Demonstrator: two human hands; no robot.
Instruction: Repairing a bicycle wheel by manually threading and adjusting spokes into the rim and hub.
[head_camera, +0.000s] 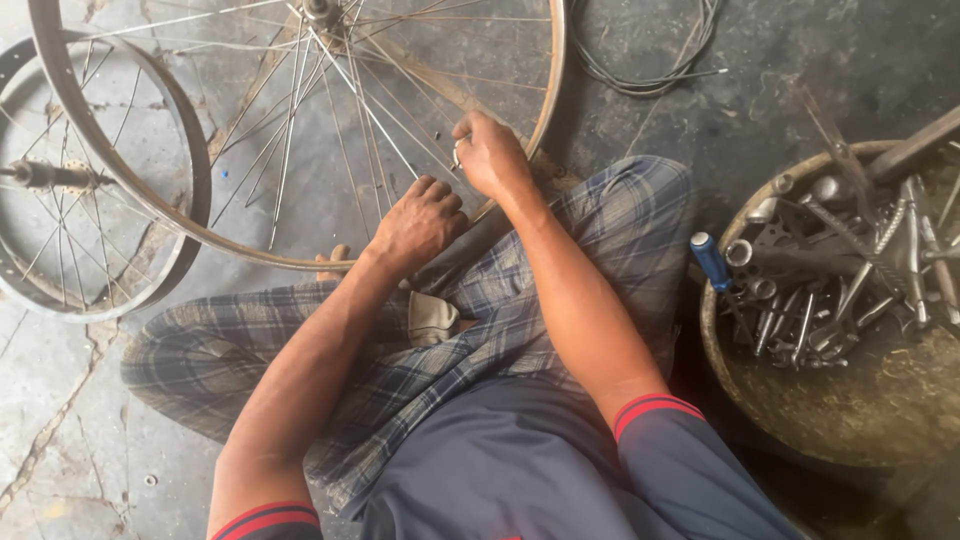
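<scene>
Low in the frame, the person sits on the floor with plaid-clad legs folded and both forearms reaching up to centre frame. The left hand (418, 222) lies knuckles-up just inside the rim (150, 205), its fingers curled down among the spokes (385, 125); whether they grip one or merely press on it is hidden under the hand. Just above and to the right, the right hand (490, 152) is clenched at the rim's inner edge, pinching a small metal piece where a spoke meets the rim; that piece is too small to name.

The wheel (300, 262) fills the upper centre, its lower arc resting against the knee, its hub (322, 10) at the top edge. It looks light for its size; the rim is stiff, bare metal, probably slick, and best held at the rim itself. The spokes are thin and springy and would bend under a careless pull.

At right, a rusty bowl (850, 420) holds bolts, sockets and a blue-handled tool (711, 258). At upper left a second wheel (70, 180) lies partly under the first. A cable coil (650, 70) lies at the top.
</scene>
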